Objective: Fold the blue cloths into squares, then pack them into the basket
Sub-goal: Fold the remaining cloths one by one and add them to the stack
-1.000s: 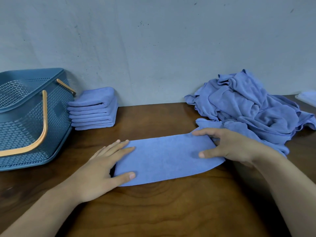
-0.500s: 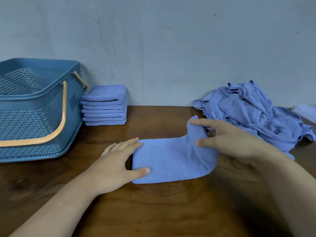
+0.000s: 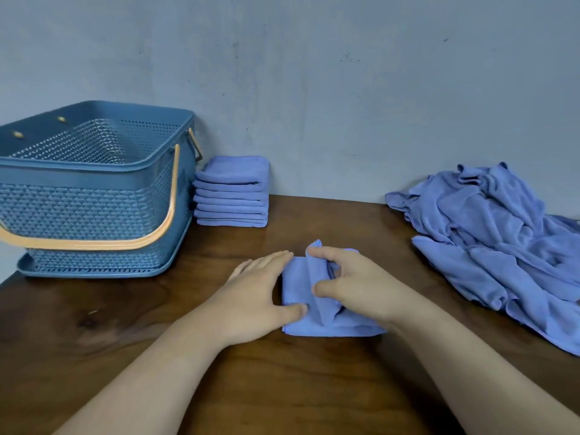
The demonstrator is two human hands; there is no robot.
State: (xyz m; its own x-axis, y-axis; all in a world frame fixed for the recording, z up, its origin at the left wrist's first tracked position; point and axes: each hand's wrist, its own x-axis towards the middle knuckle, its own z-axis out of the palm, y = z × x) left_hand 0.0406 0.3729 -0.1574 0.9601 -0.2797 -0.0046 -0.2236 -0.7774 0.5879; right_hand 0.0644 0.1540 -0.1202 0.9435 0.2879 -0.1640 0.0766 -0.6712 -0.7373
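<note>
A blue cloth [image 3: 317, 324] lies on the wooden table [image 3: 282, 387] in front of me, partly folded over itself. My right hand [image 3: 354, 287] pinches the cloth's right end between thumb and fingers and holds it over the left half. My left hand [image 3: 260, 293] lies flat beside the cloth's left edge, its thumb pressing the near left corner. A stack of folded blue cloths [image 3: 232, 193] stands against the wall. Left of the stack sits the blue basket [image 3: 88, 196] with orange handles; its visible inside holds nothing.
A heap of unfolded blue cloths [image 3: 496, 237] covers the table's right side, reaching the right edge of view. A grey wall [image 3: 314, 73] runs along the table's far edge. The basket stands near the table's left edge.
My right hand has lifted the cloth's right end and carried it leftward over the left half. My left hand stayed at the left edge. The view has shifted to the left.
</note>
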